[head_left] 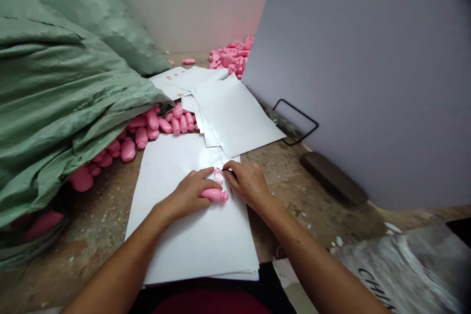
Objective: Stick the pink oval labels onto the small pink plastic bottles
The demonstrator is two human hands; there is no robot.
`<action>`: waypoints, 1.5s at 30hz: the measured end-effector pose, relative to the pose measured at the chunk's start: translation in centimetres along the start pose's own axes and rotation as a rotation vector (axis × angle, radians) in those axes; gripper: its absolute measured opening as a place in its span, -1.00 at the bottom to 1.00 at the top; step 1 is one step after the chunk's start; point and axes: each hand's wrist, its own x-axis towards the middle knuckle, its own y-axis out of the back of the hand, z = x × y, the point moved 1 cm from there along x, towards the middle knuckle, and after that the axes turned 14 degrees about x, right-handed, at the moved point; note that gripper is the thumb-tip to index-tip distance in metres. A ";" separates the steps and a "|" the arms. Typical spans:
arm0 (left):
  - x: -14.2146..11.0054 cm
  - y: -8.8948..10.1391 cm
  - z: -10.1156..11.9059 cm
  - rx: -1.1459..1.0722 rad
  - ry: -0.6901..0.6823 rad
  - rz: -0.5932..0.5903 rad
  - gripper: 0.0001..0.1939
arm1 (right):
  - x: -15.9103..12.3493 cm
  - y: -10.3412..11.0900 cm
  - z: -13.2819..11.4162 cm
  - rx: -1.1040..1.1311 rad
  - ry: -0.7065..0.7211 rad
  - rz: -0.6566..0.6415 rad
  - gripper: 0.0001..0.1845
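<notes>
My left hand [189, 191] is closed round a small pink bottle [214, 195], which lies on its side just over a stack of white sheets [184, 240]. Its fingertips reach to a small oval pink-and-white label [218, 175] on the top sheet. From the right, my right hand [250, 181] pinches a thin dark tool [229, 171], with the tip close to that label. Most of the tool is hidden by the fingers, so its kind does not show.
Several pink bottles [128, 150] spill from a green woven sack [91, 108] at left. More white sheets [239, 113] lie ahead, and a pile of pink pieces [231, 56] sits by the wall. A large grey panel [349, 83] with a black wire stand [312, 128] rises at right.
</notes>
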 end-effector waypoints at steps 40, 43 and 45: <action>-5.7 -2.7 6.2 -1.618 0.414 0.272 -0.67 | -9.4 1.5 -6.5 1.234 -0.275 0.087 -0.75; -6.7 -3.1 6.7 -1.720 0.402 0.260 -0.67 | -9.7 1.1 -7.2 1.190 -0.233 0.078 -0.78; -7.0 -3.1 6.7 -1.743 0.394 0.228 -0.61 | -9.7 1.0 -7.6 1.186 -0.211 0.067 -0.72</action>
